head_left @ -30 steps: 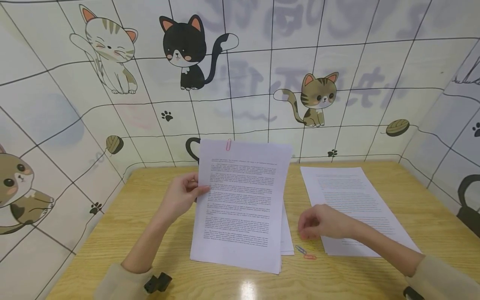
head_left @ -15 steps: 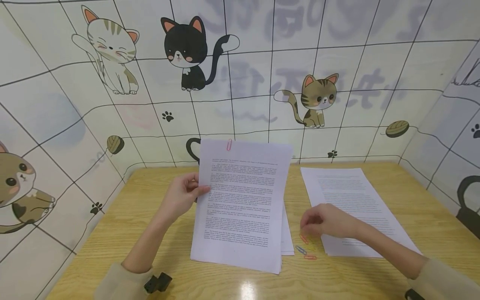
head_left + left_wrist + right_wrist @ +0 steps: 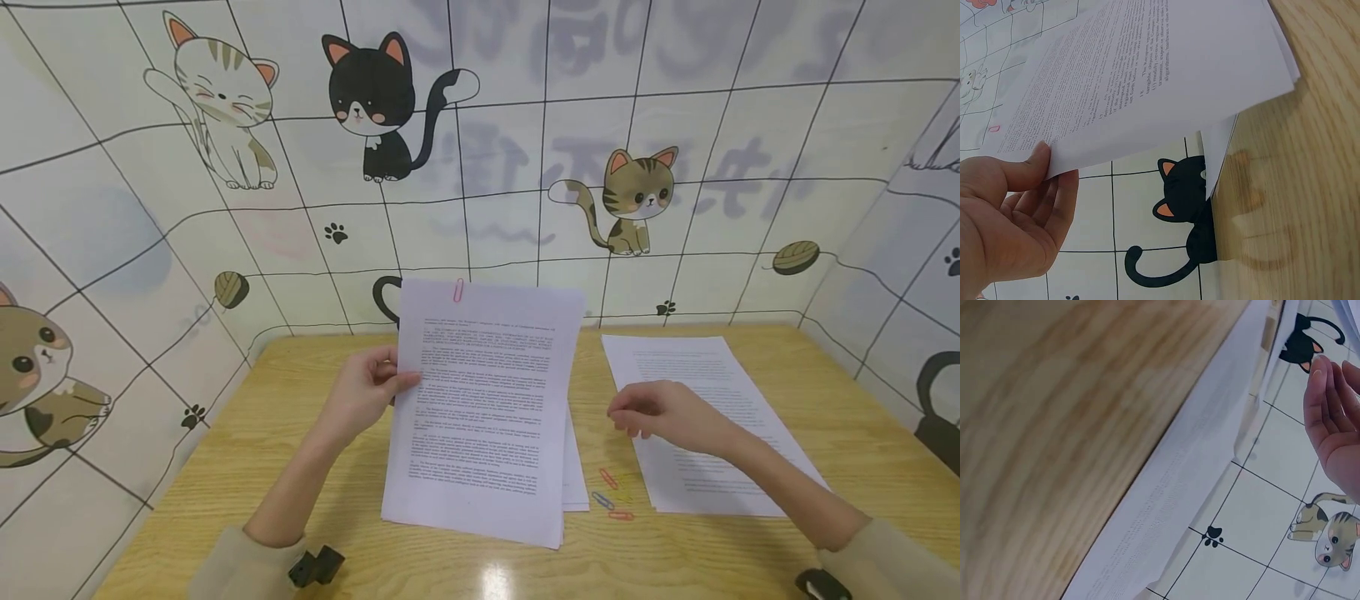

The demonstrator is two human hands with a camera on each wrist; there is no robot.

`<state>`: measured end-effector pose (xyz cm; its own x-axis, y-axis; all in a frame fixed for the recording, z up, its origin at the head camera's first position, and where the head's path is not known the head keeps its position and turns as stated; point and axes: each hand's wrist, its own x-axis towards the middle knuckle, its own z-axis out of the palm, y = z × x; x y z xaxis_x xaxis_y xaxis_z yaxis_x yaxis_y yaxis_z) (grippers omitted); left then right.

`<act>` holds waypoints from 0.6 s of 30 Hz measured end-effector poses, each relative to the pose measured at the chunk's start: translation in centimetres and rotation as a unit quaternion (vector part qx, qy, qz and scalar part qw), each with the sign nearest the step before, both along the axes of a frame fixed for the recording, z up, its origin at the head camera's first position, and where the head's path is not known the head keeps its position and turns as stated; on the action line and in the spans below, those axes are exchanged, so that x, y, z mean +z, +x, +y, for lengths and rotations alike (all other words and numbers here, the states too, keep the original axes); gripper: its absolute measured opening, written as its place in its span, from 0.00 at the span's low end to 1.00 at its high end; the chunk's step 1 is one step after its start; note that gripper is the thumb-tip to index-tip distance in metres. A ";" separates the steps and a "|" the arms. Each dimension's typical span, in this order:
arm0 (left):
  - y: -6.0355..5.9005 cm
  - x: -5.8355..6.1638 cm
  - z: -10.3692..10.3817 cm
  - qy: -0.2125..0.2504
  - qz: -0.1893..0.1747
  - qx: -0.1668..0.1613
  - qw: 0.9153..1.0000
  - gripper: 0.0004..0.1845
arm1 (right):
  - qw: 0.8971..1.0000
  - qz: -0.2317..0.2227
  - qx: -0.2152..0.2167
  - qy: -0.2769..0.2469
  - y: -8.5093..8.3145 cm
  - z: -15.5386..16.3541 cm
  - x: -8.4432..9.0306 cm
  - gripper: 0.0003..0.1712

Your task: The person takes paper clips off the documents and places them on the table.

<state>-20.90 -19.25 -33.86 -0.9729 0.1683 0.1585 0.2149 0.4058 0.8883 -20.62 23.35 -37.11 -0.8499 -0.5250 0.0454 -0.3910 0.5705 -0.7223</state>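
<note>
My left hand [image 3: 363,385] pinches the left edge of a printed paper stack [image 3: 480,400], thumb in front and fingers behind. The sheets stand tilted up, facing me. A pink paper clip [image 3: 458,290] sits on their top edge, left of the middle. My right hand [image 3: 667,417] hovers over the left side of a second paper stack [image 3: 720,417], with thumb and index fingertips close together; I cannot tell whether a small clip is between them. Below it on the table lie a red paper clip [image 3: 609,478], a blue paper clip [image 3: 602,500], another red one and yellow ones.
More white sheets [image 3: 576,492] lie partly hidden behind the held stack. The wooden table [image 3: 337,492] ends at a wall [image 3: 502,208] printed with cats and grid lines.
My right hand has lifted up and away from the paper clips, moving slightly right, which uncovers a red clip and the yellow ones. The left hand and its sheets stay put.
</note>
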 end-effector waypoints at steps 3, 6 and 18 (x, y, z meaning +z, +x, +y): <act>0.0 0.0 0.0 0.004 -0.001 -0.003 1.000 0.04 | 1.000 0.012 -0.018 -0.019 -0.1 0.2 0.7 0.09; 0.0 0.0 0.0 0.007 -0.002 -0.004 1.000 0.04 | 0.998 0.030 -0.034 -0.039 -0.1 0.2 1.5 0.08; -0.1 0.0 0.0 0.014 0.000 -0.011 1.000 0.03 | 0.991 0.059 -0.057 -0.110 0.0 -0.7 4.2 0.10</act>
<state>-20.99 -19.26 -33.90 -0.9691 0.1845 0.1636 0.2234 0.3763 0.8992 -20.65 22.64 -32.90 -0.8854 -0.3920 0.2500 -0.4214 0.4496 -0.7876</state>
